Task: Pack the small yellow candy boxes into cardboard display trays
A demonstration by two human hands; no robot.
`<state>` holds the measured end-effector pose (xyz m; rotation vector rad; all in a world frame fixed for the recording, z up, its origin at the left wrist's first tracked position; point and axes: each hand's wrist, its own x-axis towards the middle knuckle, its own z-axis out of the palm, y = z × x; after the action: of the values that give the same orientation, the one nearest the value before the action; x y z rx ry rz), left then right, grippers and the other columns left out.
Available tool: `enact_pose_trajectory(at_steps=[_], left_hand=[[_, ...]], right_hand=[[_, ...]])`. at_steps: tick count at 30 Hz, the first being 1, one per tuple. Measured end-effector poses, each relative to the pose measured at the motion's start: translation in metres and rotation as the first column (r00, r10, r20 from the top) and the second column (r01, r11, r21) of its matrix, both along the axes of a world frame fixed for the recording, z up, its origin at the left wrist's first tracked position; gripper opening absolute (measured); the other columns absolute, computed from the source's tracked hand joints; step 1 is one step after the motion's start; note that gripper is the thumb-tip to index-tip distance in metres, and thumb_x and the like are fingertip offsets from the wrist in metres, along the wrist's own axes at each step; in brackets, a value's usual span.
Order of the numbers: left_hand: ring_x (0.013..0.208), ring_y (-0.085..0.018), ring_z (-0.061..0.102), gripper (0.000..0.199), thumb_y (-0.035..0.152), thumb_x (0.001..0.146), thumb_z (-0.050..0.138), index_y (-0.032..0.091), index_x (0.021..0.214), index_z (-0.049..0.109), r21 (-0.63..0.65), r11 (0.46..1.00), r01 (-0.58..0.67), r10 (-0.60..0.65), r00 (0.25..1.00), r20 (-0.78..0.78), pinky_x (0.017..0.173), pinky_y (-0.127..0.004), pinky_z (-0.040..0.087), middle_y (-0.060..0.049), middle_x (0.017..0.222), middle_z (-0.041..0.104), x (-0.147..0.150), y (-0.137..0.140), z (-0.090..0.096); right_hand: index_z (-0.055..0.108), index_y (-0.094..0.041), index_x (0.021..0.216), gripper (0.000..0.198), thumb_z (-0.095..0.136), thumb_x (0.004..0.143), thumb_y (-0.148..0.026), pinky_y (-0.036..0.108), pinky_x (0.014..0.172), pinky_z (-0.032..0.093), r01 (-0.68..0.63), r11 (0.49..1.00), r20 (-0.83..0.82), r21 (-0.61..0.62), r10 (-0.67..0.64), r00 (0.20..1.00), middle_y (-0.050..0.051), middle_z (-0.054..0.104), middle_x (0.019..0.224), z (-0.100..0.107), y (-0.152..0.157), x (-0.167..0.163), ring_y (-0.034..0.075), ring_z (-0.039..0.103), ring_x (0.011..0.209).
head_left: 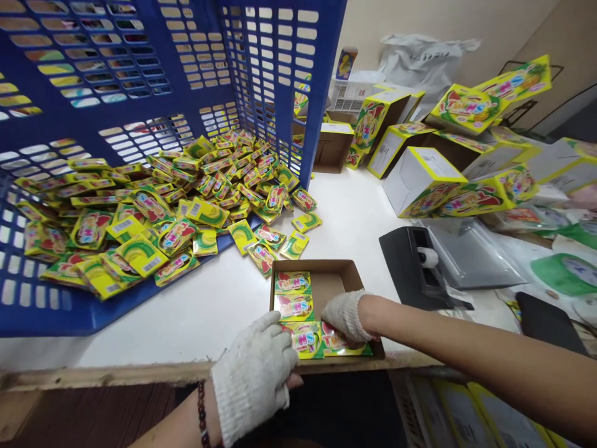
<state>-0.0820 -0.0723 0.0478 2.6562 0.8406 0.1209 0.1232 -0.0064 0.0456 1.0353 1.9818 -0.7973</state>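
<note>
A shallow brown cardboard box (336,274) lies at the table's front edge, with several small yellow-green "Twins" packs (293,307) laid flat along its left and front sides. My left hand (256,373), in a white knit glove, grips the box's front left corner, fingers over the wall and thumb below. Inside the box, my gloved right hand (346,316) has its fingers bent down onto a pack (338,343) at the front right; its fingertips are partly hidden. Loose packs (295,245) lie on the table just behind the box.
A blue plastic crate (186,112) lies tipped on the left, heaped with packs (158,218) that spill toward the table (186,330). Several printed cartons (420,180) stand at the back right. A black tape dispenser (405,267) sits right of the box.
</note>
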Motion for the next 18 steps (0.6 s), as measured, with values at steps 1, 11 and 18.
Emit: enact_pose_trajectory(at_steps=[1, 11, 18], left_hand=[[0.084, -0.019, 0.063, 0.016, 0.035, 0.086, 0.062, 0.021, 0.078, 0.064, -0.021, 1.000, -0.005, 0.007, 0.996, 0.090, 0.100, -0.037, 0.044, -0.002, 0.082, 0.069, -0.004, 0.003, 0.005], [0.113, -0.027, 0.056, 0.040, 0.002, 0.076, 0.051, 0.019, 0.110, 0.062, 0.258, 0.940, -0.224, 0.256, 0.962, -0.098, 0.095, -0.043, 0.043, -0.012, 0.117, 0.063, -0.029, 0.131, -0.017], [0.100, -0.031, 0.058, 0.025, 0.010, 0.072, 0.056, 0.017, 0.096, 0.061, 0.331, 0.920, -0.209, 0.305, 0.913, -0.270, 0.086, -0.045, 0.040, -0.015, 0.101, 0.064, -0.021, 0.143, -0.022]], right_hand=[[0.044, -0.022, 0.044, 0.034, 0.077, 0.047, -0.017, 0.037, 0.068, 0.053, 0.023, 1.000, -0.020, 0.012, -0.023, 1.000, 0.003, 0.063, 0.060, -0.001, -0.001, 0.000, 0.029, 0.070, 0.079], [0.048, -0.021, 0.046, 0.035, 0.083, 0.045, -0.018, 0.037, 0.069, 0.053, -0.041, 0.998, 0.070, -0.046, 0.044, 0.997, 0.003, 0.066, 0.064, -0.017, 0.014, -0.014, 0.031, 0.070, 0.086], [0.069, -0.019, 0.074, 0.022, 0.079, 0.055, -0.021, 0.028, 0.060, 0.045, -0.144, 0.980, 0.024, -0.135, 0.148, 0.989, 0.001, 0.069, 0.075, -0.002, 0.029, 0.002, 0.022, 0.068, 0.074]])
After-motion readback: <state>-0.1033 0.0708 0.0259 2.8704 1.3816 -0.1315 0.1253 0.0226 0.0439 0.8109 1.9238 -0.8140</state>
